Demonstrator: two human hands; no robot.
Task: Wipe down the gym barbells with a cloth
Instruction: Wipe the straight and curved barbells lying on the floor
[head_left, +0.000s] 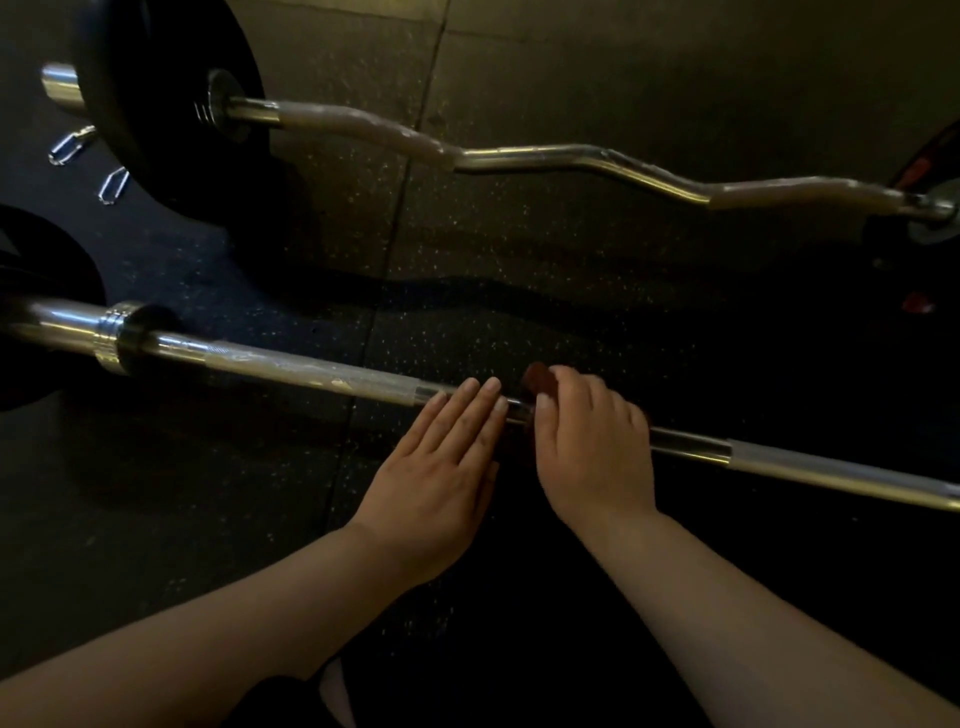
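Observation:
A straight steel barbell (291, 366) lies across the dark floor in front of me, from the left edge down to the right edge. My right hand (592, 441) is curled over its middle and grips a dark reddish cloth (540, 379) against the bar. Only a small part of the cloth shows above my fingers. My left hand (441, 467) lies flat with straight fingers, its fingertips touching the bar just left of the cloth. A curved curl bar (545, 156) with taped grips lies farther away.
A large black weight plate (171, 104) sits on the curl bar's left end, another plate (31, 249) at the near bar's left. Two spring collars (88, 161) lie on the floor at the far left. The speckled rubber mat (234, 493) meets a paler floor beyond.

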